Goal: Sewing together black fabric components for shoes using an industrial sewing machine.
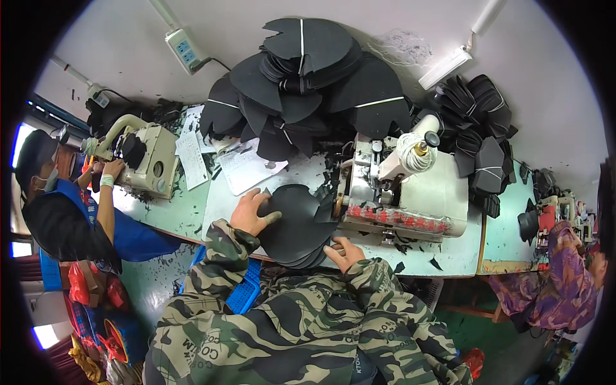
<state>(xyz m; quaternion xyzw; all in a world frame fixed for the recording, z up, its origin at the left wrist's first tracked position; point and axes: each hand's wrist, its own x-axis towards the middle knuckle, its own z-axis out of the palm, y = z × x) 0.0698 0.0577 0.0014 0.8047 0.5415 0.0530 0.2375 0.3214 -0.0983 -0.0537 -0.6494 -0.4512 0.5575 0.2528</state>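
Note:
A stack of thin black rounded sheet pieces (pixel 292 224) lies in front of me, partly over the table's near edge. My left hand (pixel 252 213) grips the stack's left edge, its thumb on top of the upper sheet. At the lower right edge, my right hand (pixel 345 254) pinches the sheets between thumb and fingers; the fingertips are partly hidden. The right side of the stack reaches up to the working end of a pale machine (pixel 410 205) with worn red paint along its front.
A cone of white cord (pixel 416 153) stands on the machine. Tied bundles of black sheets (pixel 308 48) are piled against the wall, with more bundles (pixel 491 163) at right. Papers (pixel 247 167) lie behind my left hand. A blue basket (pixel 247 289) sits below. Co-workers sit left and right.

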